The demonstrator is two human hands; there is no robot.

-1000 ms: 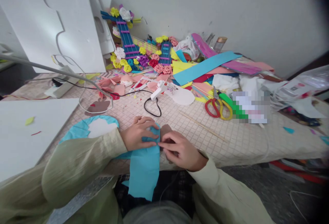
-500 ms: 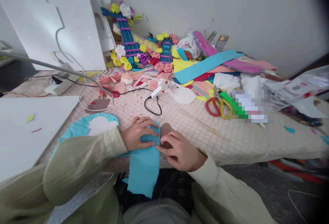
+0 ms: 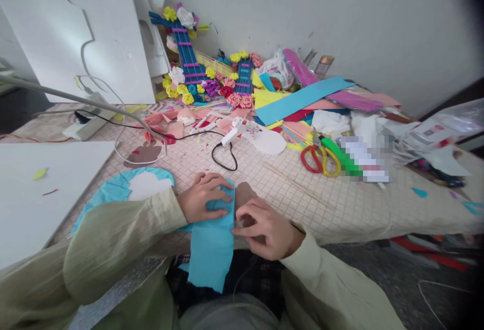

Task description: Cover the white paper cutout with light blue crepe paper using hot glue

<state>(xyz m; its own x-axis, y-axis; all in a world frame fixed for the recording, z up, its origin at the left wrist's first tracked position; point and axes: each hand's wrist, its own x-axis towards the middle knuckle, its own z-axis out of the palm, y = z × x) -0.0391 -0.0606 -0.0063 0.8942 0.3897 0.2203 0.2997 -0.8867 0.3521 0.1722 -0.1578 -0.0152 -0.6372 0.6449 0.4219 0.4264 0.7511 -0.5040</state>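
My left hand (image 3: pixel 202 198) lies flat on a blue paper strip (image 3: pixel 209 249) that hangs over the table's front edge, with the fingers spread on the paper. Right beside it, my right hand (image 3: pixel 264 229) pinches the strip's right edge, fingers curled, over a brown paper piece (image 3: pixel 244 191). The two hands nearly touch at the strip's edge.
A white glue gun (image 3: pixel 236 130) with a black cord lies behind my hands. Red and yellow scissors (image 3: pixel 319 158) sit to the right, a thin wooden stick (image 3: pixel 295 184) nearby. Coloured paper, paper flowers (image 3: pixel 212 85) and white foam boards (image 3: pixel 75 42) crowd the back. A blue-rimmed white disc (image 3: pixel 128 188) lies at the left.
My right hand has slid slightly down and toward me along the strip's edge, uncovering more of the brown piece. My left hand stays pressed on the blue paper.
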